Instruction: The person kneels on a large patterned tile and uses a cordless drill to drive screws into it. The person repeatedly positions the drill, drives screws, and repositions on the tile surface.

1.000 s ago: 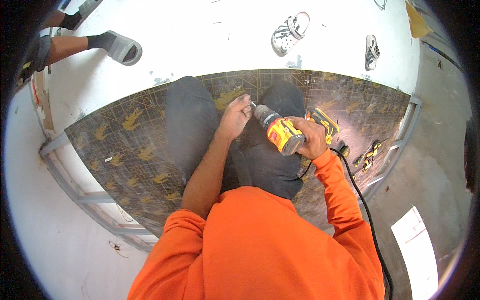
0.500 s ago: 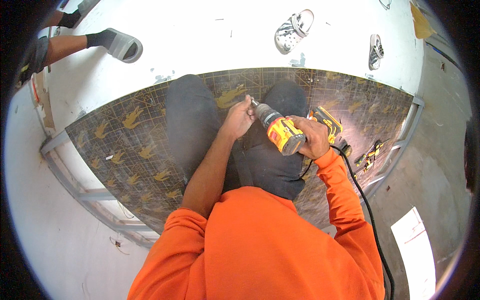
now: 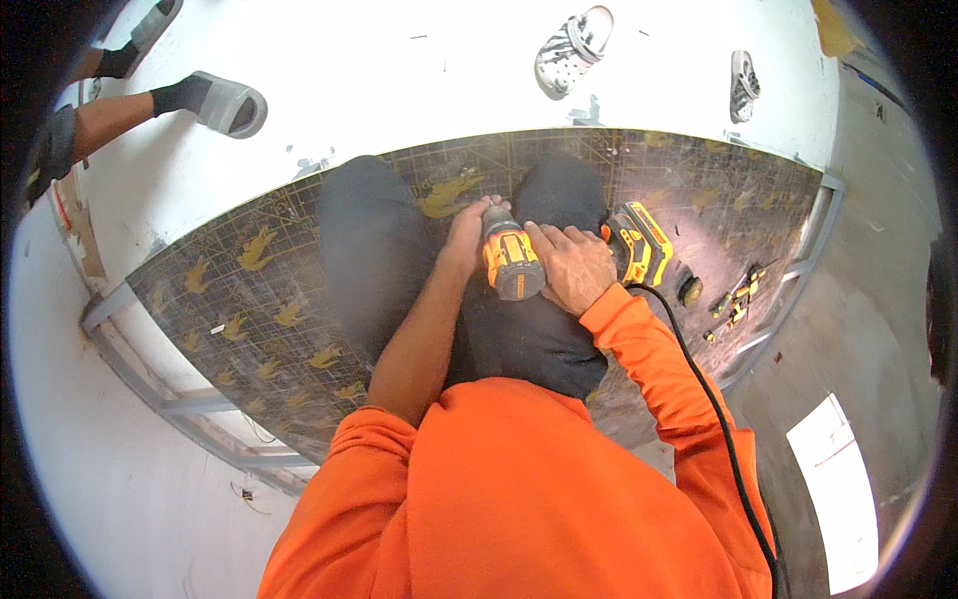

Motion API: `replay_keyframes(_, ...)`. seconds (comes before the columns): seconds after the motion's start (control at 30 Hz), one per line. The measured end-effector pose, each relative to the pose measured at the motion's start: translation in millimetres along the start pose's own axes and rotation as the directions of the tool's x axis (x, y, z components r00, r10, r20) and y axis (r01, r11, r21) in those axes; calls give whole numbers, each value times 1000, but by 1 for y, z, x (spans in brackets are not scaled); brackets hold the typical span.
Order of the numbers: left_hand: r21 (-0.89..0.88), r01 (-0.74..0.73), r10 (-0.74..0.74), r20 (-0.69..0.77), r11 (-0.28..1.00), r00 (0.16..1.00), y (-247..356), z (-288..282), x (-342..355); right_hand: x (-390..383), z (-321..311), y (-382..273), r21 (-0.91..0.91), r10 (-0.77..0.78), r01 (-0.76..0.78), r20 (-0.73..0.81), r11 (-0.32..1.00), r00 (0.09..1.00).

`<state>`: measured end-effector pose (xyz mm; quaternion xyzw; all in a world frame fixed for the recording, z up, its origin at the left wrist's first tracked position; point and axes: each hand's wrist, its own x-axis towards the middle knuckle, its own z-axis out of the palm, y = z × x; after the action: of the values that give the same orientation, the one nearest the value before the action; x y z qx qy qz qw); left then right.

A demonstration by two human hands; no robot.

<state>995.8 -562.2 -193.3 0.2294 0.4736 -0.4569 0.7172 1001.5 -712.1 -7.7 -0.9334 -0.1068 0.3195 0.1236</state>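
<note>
A yellow and black cordless drill is held between both hands above my dark-trousered knees, its chuck end away from me. My left hand has its fingers closed around the chuck at the front; any bit there is hidden. My right hand is closed on the drill from the right, over the handle just behind the body. Right of that hand, the drill's yellow and black battery sticks out sideways. A black cable runs from near my right wrist down along the orange sleeve.
I sit on a dark patterned board over a grey metal frame. Several hand tools and a small dark round object lie to the right. Patterned clogs stand ahead. Another person's sandalled foot is at far left.
The drill has swung left, its rear end now pointing more toward me. My right hand moved left with it, and my left hand shifted from the tip to around the chuck.
</note>
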Motion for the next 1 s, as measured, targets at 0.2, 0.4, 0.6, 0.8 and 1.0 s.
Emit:
replay_keyframes(0.2, -132, -32, 33, 12, 991, 999, 14, 16, -10, 17, -24, -2, 87, 39, -45, 72, 995, 997)
replay_keyframes(0.4, -228, -24, 100, 329, 973, 939, 68, 39, -26, 36, -52, -19, 337, 206, -135, -183, 932, 961)
replay_keyframes(0.6, -243, -263, 303, 147, 934, 941, 105, 52, -22, 64, -16, -59, 764, 463, -153, -207, 627, 862)
replay_keyframes(0.8, -157, -77, 77, -4, 985, 997, 73, 54, -14, 38, 33, -75, 878, 632, -182, -161, 442, 758)
replay_keyframes(1.0, -141, -184, 216, 264, 973, 940, 75, 64, 5, 37, -26, -15, 707, 386, -119, -230, 697, 893)
